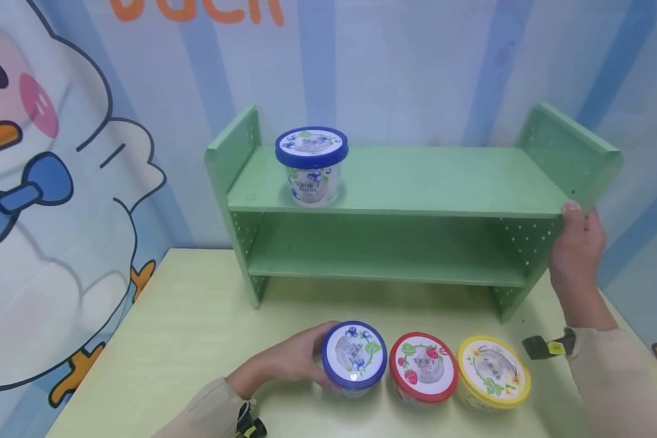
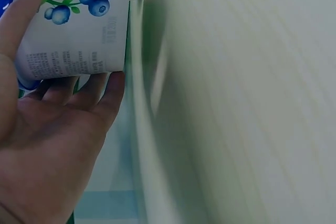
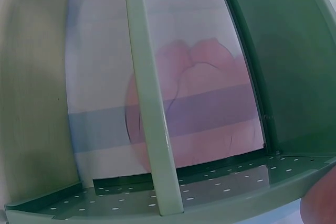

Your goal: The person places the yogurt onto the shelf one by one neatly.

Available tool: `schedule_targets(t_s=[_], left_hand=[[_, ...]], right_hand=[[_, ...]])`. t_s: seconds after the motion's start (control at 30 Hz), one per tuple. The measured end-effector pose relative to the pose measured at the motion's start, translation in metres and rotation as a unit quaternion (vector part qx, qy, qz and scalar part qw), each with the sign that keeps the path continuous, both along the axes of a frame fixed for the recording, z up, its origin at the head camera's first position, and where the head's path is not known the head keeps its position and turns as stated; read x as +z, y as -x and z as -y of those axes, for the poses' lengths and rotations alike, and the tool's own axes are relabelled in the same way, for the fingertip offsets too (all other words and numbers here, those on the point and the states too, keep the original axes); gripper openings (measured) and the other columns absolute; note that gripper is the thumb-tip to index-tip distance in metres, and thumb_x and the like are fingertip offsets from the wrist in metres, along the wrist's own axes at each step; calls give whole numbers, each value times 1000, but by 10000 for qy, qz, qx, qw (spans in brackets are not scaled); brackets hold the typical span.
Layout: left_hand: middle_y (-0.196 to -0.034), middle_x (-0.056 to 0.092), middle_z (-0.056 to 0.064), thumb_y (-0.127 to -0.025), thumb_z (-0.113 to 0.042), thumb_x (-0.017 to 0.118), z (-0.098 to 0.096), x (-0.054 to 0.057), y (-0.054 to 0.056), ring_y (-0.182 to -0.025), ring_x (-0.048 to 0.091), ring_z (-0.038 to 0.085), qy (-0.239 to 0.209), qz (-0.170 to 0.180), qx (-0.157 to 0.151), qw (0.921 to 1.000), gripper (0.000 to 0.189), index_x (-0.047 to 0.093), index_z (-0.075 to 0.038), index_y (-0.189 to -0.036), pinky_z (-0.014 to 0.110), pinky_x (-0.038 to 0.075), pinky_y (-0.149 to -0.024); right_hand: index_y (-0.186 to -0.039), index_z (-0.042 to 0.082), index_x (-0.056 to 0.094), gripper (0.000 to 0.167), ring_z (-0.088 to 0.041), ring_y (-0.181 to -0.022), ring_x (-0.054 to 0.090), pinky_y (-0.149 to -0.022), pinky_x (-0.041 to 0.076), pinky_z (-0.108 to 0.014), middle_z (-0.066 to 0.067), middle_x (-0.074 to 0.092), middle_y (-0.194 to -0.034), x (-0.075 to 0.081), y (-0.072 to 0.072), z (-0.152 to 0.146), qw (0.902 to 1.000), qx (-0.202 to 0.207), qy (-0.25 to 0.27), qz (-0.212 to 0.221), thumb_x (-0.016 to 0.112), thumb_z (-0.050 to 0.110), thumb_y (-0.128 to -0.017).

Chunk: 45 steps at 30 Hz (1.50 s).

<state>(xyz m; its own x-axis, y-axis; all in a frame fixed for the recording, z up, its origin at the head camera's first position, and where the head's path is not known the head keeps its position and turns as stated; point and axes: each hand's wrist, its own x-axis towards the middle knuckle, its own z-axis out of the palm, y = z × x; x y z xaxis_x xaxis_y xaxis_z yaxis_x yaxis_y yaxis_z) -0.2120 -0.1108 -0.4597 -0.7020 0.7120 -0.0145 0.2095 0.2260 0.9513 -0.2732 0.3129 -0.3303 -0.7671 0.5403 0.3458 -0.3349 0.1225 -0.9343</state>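
Note:
My left hand (image 1: pixel 298 358) grips a paper cup with a blue lid (image 1: pixel 354 354), at the left end of a row on the table. In the left wrist view blueberries show on the cup's white side (image 2: pixel 79 24), with the thumb on one side and fingers on the other. My right hand (image 1: pixel 579 249) holds the right side panel of a green two-tier shelf (image 1: pixel 383 243), thumb against its front edge. Only a bit of that hand (image 3: pixel 320 200) enters the right wrist view. Beside the gripped cup stand a red-lidded strawberry cup (image 1: pixel 424 368) and a yellow-lidded cup (image 1: pixel 494 372).
Another blue-lidded blueberry cup (image 1: pixel 312 167) stands upright at the left of the top shelf board. The shelf stands on a pale yellow table (image 1: pixel 191 316), close to a blue-striped wall covering (image 1: pixel 405 67) printed with a cartoon duck (image 1: pixel 44 243).

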Motion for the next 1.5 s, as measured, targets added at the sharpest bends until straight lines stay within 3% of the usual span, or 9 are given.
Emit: schedule_targets(t_s=[0.5, 0.77, 0.93, 1.2, 1.3, 1.5], left_hand=[[-139, 50, -4, -63, -3, 89, 5, 5, 0, -132, 42, 16, -333, 219, -169, 9991, 98, 39, -14, -147, 33, 26, -113], [-141, 49, -1, -65, -3, 86, 7, 9, -1, -132, 42, 18, -535, 352, -220, 9977, 98, 36, -10, -149, 34, 26, -113], [-141, 49, 2, -66, -3, 85, 9, 7, 0, -132, 42, 20, -706, 318, -222, 9968, 96, 37, -8, -149, 35, 27, -113], [-141, 49, 9, -67, -1, 82, 11, 10, 2, -132, 43, 26, -1051, 299, -370, 9933, 93, 36, -3, -148, 39, 28, -113], [-140, 50, 9, -68, -1, 82, 10, 12, 3, -131, 43, 26, -1081, 305, -424, 9928, 92, 37, -3, -148, 39, 28, -113], [-139, 51, 8, -68, -2, 82, 10, 13, 3, -131, 44, 25, -1013, 400, -448, 9930, 91, 38, -3, -148, 38, 28, -113]], right_hand=[[-125, 17, 62, 28, -14, -119, 46, -110, 25, -27, 5, 59, -111, -1, 0, 0, 9999, 94, 67, -113, 46, 26, -104], [-128, 19, 59, 31, -12, -122, 45, -112, 23, -28, 4, 57, -119, 0, 0, -3, 9994, -49, 153, 323, 45, 32, -104], [-126, 20, 61, 29, -13, -121, 44, -111, 24, -27, 4, 57, -117, 2, 0, -2, 9992, -68, 182, 356, 45, 32, -104], [-108, 21, 67, 18, -8, -90, 48, -87, 37, -25, 5, 60, -96, 2, 2, -1, 9985, -182, 472, 198, 52, 27, -101], [-97, 20, 69, 17, -9, -80, 44, -78, 35, -23, 5, 59, -86, 2, 2, -2, 9990, -274, 365, 28, 53, 25, -101], [-75, 15, 60, 28, -9, -51, 27, -46, 25, -21, 5, 42, -56, 3, 2, -3, 9990, -404, -143, -88, 54, 25, -100]])
